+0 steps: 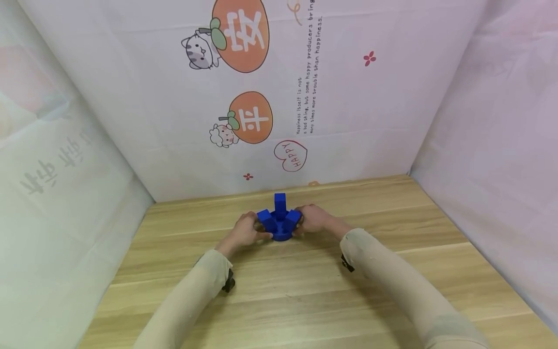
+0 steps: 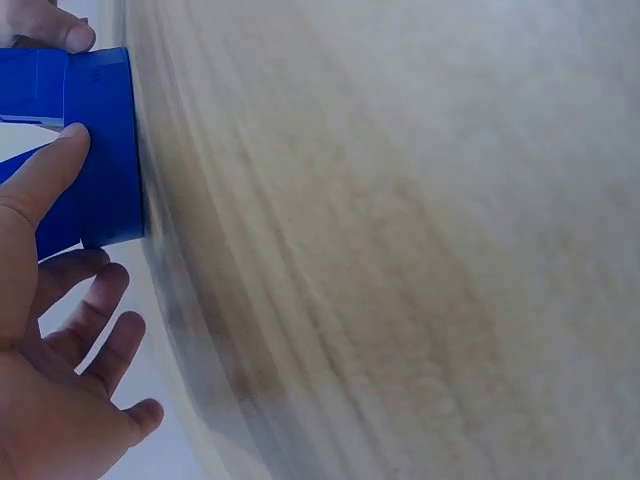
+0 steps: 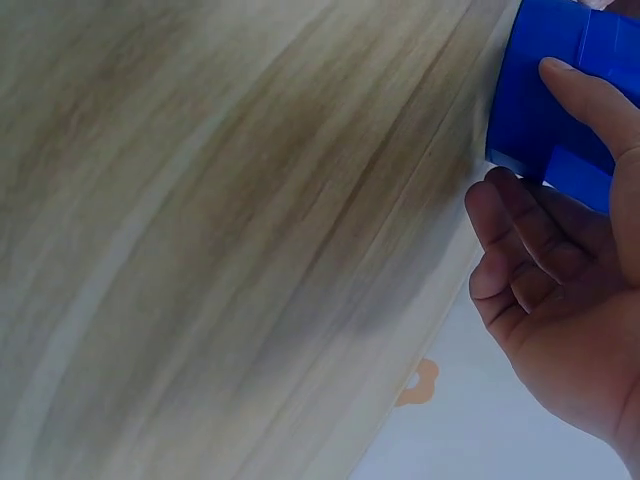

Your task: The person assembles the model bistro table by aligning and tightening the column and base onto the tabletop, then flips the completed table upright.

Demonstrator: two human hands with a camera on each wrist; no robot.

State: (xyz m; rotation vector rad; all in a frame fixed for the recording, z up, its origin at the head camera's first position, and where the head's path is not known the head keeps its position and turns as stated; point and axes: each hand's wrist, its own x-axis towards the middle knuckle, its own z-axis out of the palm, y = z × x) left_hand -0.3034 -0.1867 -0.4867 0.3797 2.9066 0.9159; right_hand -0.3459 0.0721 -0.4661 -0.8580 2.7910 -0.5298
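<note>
A blue round-based piece with three upright blocky prongs (image 1: 282, 237) stands on the wooden table near the back wall. My left hand (image 1: 246, 230) grips its left side, with the thumb on the front of the base and the index finger round behind. On the opposite side my right hand (image 1: 315, 219) holds it in much the same way. In the left wrist view the thumb presses the blue base (image 2: 108, 170) while the other fingers of the left hand (image 2: 50, 400) spread loosely. The right wrist view has the right hand's (image 3: 575, 330) thumb on the blue wall (image 3: 525, 110).
The wood-grain table (image 1: 279, 295) runs up to a white printed cloth wall (image 1: 340, 145) close behind the blue piece. White cloth walls also rise at the left (image 1: 65, 218) and right (image 1: 492, 145). A dark strap (image 1: 228, 281) sits at the left wrist.
</note>
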